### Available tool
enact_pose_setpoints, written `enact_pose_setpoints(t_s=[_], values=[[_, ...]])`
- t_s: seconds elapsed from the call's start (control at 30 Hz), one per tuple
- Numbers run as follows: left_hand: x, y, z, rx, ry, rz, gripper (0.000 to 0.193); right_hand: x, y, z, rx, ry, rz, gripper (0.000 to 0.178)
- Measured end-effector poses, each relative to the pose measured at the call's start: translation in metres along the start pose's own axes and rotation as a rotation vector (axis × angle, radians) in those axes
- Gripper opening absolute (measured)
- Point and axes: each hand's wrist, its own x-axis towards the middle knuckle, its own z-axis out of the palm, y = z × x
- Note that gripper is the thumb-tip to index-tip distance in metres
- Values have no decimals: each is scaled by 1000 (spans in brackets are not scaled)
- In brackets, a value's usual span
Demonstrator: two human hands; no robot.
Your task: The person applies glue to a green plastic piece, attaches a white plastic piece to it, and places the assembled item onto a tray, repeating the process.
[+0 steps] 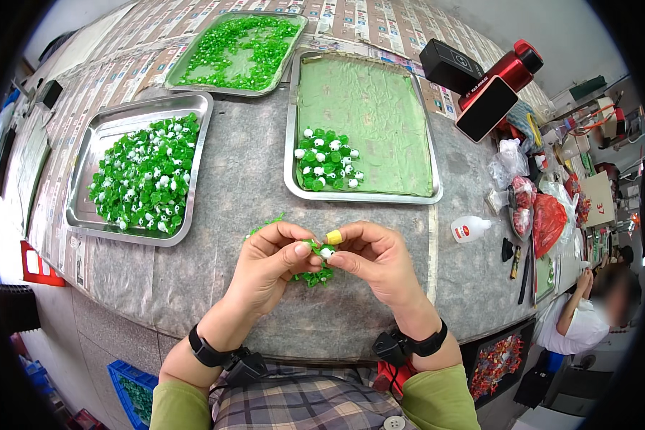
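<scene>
Over the near middle of the table, both my hands work on a small green plastic piece with a white, eye-like ball [327, 253]. My left hand [271, 261] is closed in a pinch on its green part. From the other side, my right hand [378, 259] pinches at the white ball with thumb and forefinger. A yellow cap [334, 237] covers my right forefinger's tip. Under my fingers lies a small pile of loose green pieces [314, 277], partly hidden. Finished-looking green-and-white pieces [330, 159] sit in the near left corner of a green-lined metal tray [365, 196].
At the left, a metal tray [77, 210] holds heaped green-and-white pieces; a far tray [302, 25] has green pieces. A white bottle [470, 228], a phone [486, 108] against a red flask [509, 70], and plastic bags [548, 222] stand right. Another person [577, 319] sits beyond.
</scene>
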Motion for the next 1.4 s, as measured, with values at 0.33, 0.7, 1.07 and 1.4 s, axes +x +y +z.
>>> enact_pose_setpoints(t_s=[0.33,0.7,1.07,1.4], values=[[0,-3,-2,94,48,32,12,0,0,7,-132,93,-131,19],[0,-1,-1,849,5,495,9,-2,-3,6,69,54,26,21],[0,4,8,1188,-16,706,15,-1,0,-1,53,-17,78,21],[5,14,-13,826,223,732,11,7,-4,-13,-193,148,-90,15]])
